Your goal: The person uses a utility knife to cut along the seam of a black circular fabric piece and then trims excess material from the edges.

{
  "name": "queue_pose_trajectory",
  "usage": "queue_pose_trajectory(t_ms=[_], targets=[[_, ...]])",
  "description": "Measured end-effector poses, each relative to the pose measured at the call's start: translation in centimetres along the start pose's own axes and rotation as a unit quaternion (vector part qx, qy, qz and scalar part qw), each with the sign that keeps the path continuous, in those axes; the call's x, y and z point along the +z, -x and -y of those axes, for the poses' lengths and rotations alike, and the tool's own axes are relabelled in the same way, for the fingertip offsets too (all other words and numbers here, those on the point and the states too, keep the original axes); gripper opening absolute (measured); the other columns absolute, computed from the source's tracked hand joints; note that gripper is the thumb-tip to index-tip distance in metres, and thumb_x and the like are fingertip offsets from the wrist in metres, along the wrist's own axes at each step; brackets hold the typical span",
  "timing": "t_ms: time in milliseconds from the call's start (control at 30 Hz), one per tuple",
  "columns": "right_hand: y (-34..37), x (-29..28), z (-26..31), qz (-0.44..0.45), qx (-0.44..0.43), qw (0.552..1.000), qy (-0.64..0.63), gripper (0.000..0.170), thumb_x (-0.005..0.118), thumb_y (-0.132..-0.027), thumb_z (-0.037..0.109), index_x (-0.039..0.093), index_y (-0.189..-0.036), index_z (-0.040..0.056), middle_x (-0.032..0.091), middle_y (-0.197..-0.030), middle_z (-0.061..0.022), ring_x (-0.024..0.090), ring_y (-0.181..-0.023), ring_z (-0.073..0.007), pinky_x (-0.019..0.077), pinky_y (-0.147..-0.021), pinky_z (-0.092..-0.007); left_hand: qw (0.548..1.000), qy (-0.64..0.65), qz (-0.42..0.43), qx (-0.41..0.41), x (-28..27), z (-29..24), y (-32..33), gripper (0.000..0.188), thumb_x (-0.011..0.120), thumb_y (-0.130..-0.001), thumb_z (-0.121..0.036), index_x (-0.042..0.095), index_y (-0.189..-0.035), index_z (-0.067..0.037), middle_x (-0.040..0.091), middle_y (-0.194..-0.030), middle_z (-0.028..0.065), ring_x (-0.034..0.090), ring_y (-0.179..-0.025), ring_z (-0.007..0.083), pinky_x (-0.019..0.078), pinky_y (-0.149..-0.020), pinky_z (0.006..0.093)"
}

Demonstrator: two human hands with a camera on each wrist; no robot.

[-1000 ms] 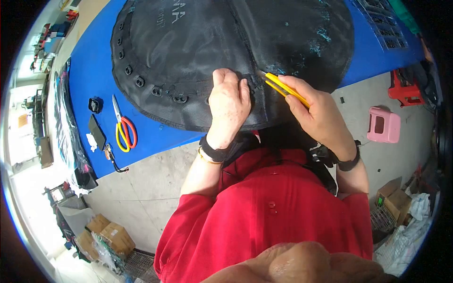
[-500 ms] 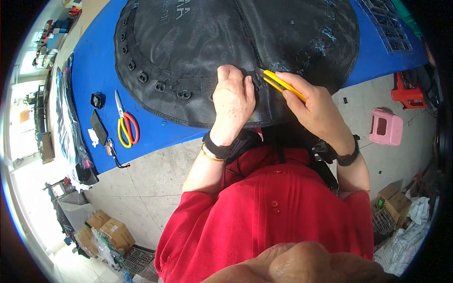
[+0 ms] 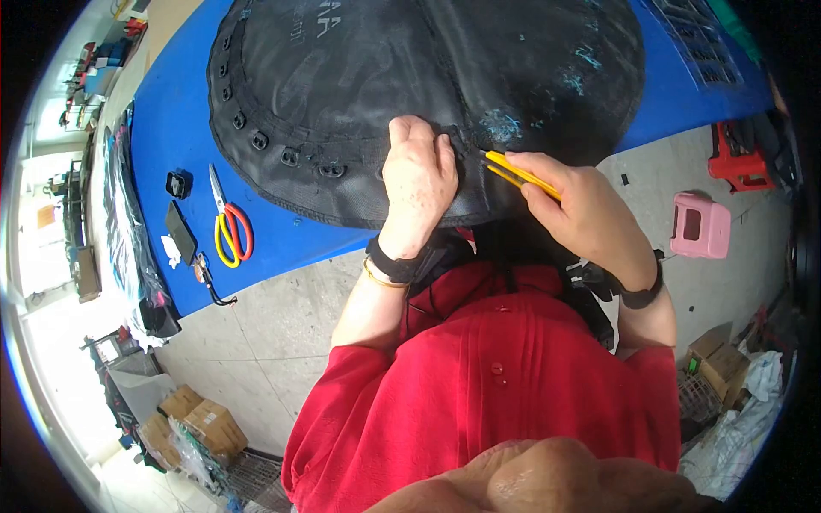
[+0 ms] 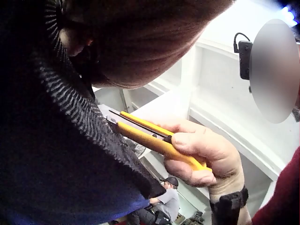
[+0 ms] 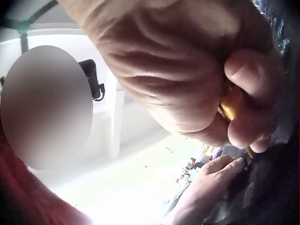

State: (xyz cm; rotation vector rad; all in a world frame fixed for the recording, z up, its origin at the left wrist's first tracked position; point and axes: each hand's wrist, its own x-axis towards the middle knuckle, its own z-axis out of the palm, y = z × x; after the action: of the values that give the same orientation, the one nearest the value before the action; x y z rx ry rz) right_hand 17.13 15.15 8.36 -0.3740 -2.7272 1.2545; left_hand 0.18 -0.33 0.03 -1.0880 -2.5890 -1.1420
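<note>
A round black mesh fabric piece (image 3: 376, 77) with a stitched edge lies over the front of the blue table. My left hand (image 3: 419, 175) grips the fabric near its front edge, fingers bent down into it beside a seam. In my right hand (image 3: 590, 209) is a pair of yellow thread snips (image 4: 154, 140), held between thumb and fingers. The blades point at the fabric just right of my left thumb; in the left wrist view they stand slightly apart at the stitched edge. Turquoise thread scraps (image 3: 501, 125) lie on the fabric beyond the snips.
Red-and-yellow-handled scissors (image 3: 227, 224), a black square part (image 3: 177, 184) and a dark flat piece (image 3: 180, 224) lie on the blue table (image 3: 282, 256) at left. Black buckles (image 3: 291, 156) line the fabric's rim. Pink (image 3: 701, 224) and red (image 3: 741, 162) stools stand at right.
My right hand has drawn the snips slightly back toward me and to the right, away from the seam. My left hand keeps its hold on the fabric.
</note>
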Motion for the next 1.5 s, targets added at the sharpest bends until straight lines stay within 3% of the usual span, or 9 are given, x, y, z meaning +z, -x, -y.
queue_pose_trajectory(t_ms=[333, 600, 633, 667, 733, 800, 867, 1100, 1500], targets=[[1.1, 0.7, -0.2, -0.027, -0.018, 0.999, 0.024, 0.031, 0.066, -0.101, 0.012, 0.067, -0.132, 0.0066, 0.075, -0.096, -0.0245, 0.073, -0.083, -0.0434, 0.0569, -0.069, -0.0525, 1.000, 0.024, -0.006, -0.009, -0.4, -0.3, 0.5, 0.016, 0.072, -0.095, -0.008, 0.064, -0.104, 0.003, 0.062, -0.113, 0.0246, 0.066, -0.101, 0.0453, 0.0554, -0.087, 0.0494], [1.4, -0.1, -1.0, -0.018, -0.028, 0.999, -0.013, 0.031, 0.066, -0.101, 0.009, 0.067, -0.132, 0.0065, 0.075, -0.097, -0.0223, 0.073, -0.084, -0.0432, 0.0567, -0.069, -0.0461, 0.996, -0.049, -0.029, 0.068, -1.7, -1.9, 3.0, 0.033, 0.072, -0.095, -0.008, 0.064, -0.126, 0.001, 0.059, -0.137, 0.0260, 0.058, -0.128, 0.0458, 0.0522, -0.105, 0.0495], [1.4, -0.5, -1.3, -0.021, -0.011, 0.999, -0.035, 0.032, 0.066, -0.102, 0.010, 0.067, -0.134, 0.0076, 0.076, -0.100, -0.0210, 0.075, -0.085, -0.0414, 0.0565, -0.069, -0.0424, 0.994, -0.065, -0.028, 0.089, -1.6, -1.8, 3.3, 0.034, 0.072, -0.095, -0.009, 0.065, -0.127, 0.001, 0.059, -0.139, 0.0254, 0.058, -0.130, 0.0454, 0.0509, -0.107, 0.0502], [1.3, 0.0, -2.9, -0.084, -0.080, 0.993, -0.028, 0.035, 0.067, -0.103, 0.011, 0.066, -0.137, 0.0079, 0.076, -0.101, -0.0215, 0.077, -0.081, -0.0322, 0.0564, -0.069, -0.0388, 0.990, -0.080, -0.027, 0.110, -1.5, -1.8, 3.6, 0.035, 0.072, -0.096, -0.010, 0.065, -0.128, 0.000, 0.059, -0.141, 0.0247, 0.057, -0.132, 0.0450, 0.0495, -0.109, 0.0508], [1.0, -2.1, -1.2, -0.034, 0.114, 0.988, -0.094, 0.037, 0.066, -0.105, 0.012, 0.065, -0.141, 0.0076, 0.076, -0.098, -0.0174, 0.073, -0.077, -0.0207, 0.0566, -0.069, -0.0357, 0.987, -0.105, -0.001, 0.125, -1.4, -1.9, 4.3, 0.045, 0.072, -0.098, -0.018, 0.064, -0.139, -0.003, 0.057, -0.150, 0.0221, 0.051, -0.143, 0.0436, 0.0437, -0.116, 0.0528], [0.5, -2.6, -2.2, -0.061, 0.127, 0.979, -0.149, 0.039, 0.063, -0.109, 0.015, 0.064, -0.147, 0.0119, 0.070, -0.091, -0.0023, 0.064, -0.074, -0.0076, 0.0535, -0.064, -0.0254, 0.979, -0.141, 0.034, 0.144, -1.5, -2.2, 4.7, 0.051, 0.069, -0.102, -0.027, 0.061, -0.147, -0.005, 0.054, -0.155, 0.0212, 0.047, -0.147, 0.0438, 0.0375, -0.122, 0.0557], [0.0, -2.5, -3.6, -0.095, 0.137, 0.970, -0.177, 0.040, 0.062, -0.111, 0.019, 0.063, -0.150, 0.0134, 0.067, -0.090, -0.0002, 0.061, -0.073, -0.0044, 0.0514, -0.062, -0.0218, 0.977, -0.153, 0.053, 0.140, -1.2, -1.9, 5.1, 0.056, 0.066, -0.103, -0.034, 0.058, -0.151, -0.005, 0.052, -0.158, 0.0209, 0.045, -0.150, 0.0432, 0.0328, -0.124, 0.0571], [-2.8, -1.8, -8.0, -0.211, 0.061, 0.964, -0.154, 0.043, 0.062, -0.111, 0.025, 0.060, -0.153, 0.0155, 0.069, -0.093, -0.0002, 0.062, -0.073, -0.0039, 0.0496, -0.060, -0.0202, 0.977, -0.182, 0.076, 0.086, -1.4, -0.6, 5.7, 0.068, 0.061, -0.105, -0.045, 0.050, -0.158, -0.004, 0.049, -0.164, 0.0179, 0.042, -0.155, 0.0362, 0.0239, -0.129, 0.0584], [-4.8, -3.3, -11.4, -0.141, 0.141, 0.955, -0.218, 0.045, 0.061, -0.111, 0.029, 0.058, -0.154, 0.0138, 0.069, -0.089, -0.0021, 0.060, -0.067, -0.0031, 0.0480, -0.052, -0.0178, 0.976, -0.184, 0.085, 0.076, -1.5, 0.3, 5.6, 0.076, 0.064, -0.100, -0.047, 0.049, -0.158, 0.000, 0.049, -0.163, 0.0182, 0.039, -0.156, 0.0358, 0.0200, -0.129, 0.0582]])
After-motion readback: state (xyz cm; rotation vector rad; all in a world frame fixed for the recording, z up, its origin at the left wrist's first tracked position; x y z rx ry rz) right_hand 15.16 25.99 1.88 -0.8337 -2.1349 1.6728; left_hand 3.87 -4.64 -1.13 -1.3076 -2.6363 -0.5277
